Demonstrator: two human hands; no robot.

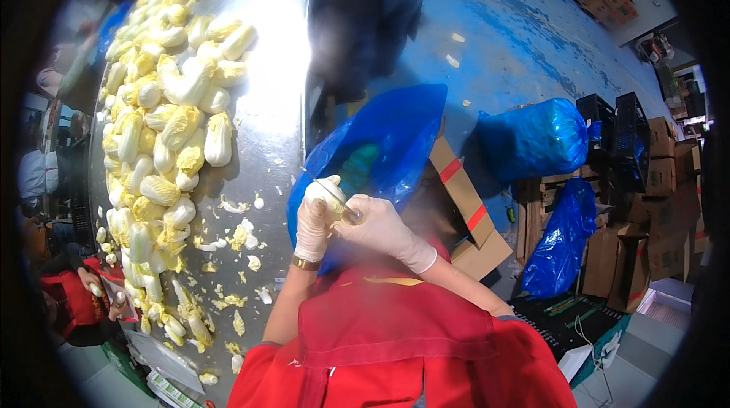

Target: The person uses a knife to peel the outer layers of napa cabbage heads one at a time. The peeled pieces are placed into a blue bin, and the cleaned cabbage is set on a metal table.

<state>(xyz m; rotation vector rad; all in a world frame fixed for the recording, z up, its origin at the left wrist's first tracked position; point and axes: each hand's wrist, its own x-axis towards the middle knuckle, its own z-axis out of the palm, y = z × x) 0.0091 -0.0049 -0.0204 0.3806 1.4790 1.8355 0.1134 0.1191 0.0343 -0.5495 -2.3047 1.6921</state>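
My left hand [313, 225], in a pale glove, grips a trimmed head of napa cabbage [324, 191] with its white base toward me. A knife [336, 196] is in my gloved right hand [379, 225]; its thin blade lies across the cabbage and its handle end shows at my fist. Both hands are over the near side of an open blue plastic bag [393, 123], in which greenish contents are dimly seen. To the left, many yellow-white napa cabbages [177, 134] are heaped on a steel table [274, 117].
Leaf scraps [242, 237] litter the table near me. A co-worker in red [74, 299] stands across it, and a dark-clothed person [365, 20] is ahead. Right are a cardboard box [465, 197], a full blue bag [536, 140], black crates [630, 140] and a wooden pallet [530, 220].
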